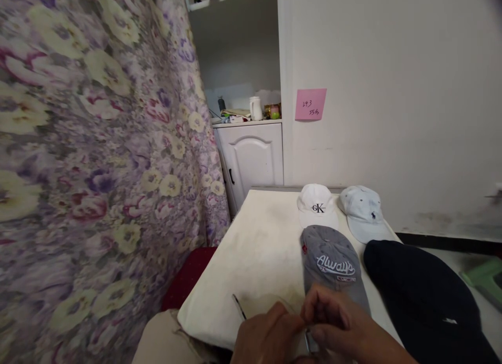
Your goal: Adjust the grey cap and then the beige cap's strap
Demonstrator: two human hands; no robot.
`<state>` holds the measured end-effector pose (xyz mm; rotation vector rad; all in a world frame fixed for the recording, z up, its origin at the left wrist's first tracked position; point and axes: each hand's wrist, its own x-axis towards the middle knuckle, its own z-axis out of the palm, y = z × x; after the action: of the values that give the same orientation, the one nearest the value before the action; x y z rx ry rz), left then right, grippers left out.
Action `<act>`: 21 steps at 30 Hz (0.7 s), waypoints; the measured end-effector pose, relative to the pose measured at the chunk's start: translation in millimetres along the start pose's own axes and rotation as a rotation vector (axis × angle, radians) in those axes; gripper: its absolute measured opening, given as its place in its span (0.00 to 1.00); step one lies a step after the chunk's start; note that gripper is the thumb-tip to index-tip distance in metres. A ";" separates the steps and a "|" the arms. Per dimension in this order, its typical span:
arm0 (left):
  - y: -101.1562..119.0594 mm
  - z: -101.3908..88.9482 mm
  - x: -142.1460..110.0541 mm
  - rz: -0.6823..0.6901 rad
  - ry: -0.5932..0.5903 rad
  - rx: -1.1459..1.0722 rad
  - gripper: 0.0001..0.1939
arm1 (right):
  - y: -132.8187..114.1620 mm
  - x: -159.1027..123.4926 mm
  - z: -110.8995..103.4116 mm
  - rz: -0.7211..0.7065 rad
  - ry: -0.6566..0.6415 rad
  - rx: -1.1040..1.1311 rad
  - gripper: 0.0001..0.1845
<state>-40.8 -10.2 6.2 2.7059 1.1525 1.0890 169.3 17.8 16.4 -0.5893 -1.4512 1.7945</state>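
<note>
My left hand and my right hand meet at the bottom edge, fingers pinched together over the near end of a cream table. What they pinch is too small to make out. A thin dark stick-like object pokes out just left of my left hand. Right behind my right hand lies a grey cap lettered "Always". Farther back sit a white cap with a black logo and a pale blue cap. A dark navy cap lies at the right.
A flowered purple curtain fills the left side. A white cabinet with a jug and small items on top stands behind. A pink sticky note is on the white wall. A green stool is at far right.
</note>
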 end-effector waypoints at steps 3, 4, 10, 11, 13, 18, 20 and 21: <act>-4.8 4.4 -5.1 -0.023 -0.022 -0.039 0.21 | -1.8 1.3 1.9 0.020 0.008 0.017 0.16; -6.3 6.1 -7.0 -0.039 -0.028 -0.063 0.21 | -2.5 2.0 2.7 0.026 0.014 0.018 0.17; -0.5 -6.7 1.8 -0.234 -0.262 -0.120 0.21 | -1.2 2.2 3.9 0.029 0.035 -0.048 0.14; 3.3 -13.6 7.3 -0.320 -0.362 -0.123 0.20 | -0.6 1.3 3.7 0.026 0.039 -0.054 0.13; 10.5 -27.1 18.3 -0.503 -0.523 -0.195 0.16 | 0.3 -0.8 3.6 0.021 0.050 -0.069 0.11; 14.7 -38.0 28.1 -0.654 -0.538 -0.427 0.14 | 2.3 -4.8 5.5 0.050 0.087 -0.176 0.10; 12.7 -35.6 26.1 -0.642 -0.508 -0.431 0.16 | 1.7 -5.9 6.6 0.078 0.103 -0.198 0.12; 11.8 -34.5 25.0 -0.637 -0.494 -0.432 0.17 | 0.9 -6.5 7.1 0.092 0.109 -0.196 0.13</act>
<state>-41.9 -11.6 50.4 1.9013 1.3349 0.4639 167.8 8.2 16.7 -0.8533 -1.5570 1.6721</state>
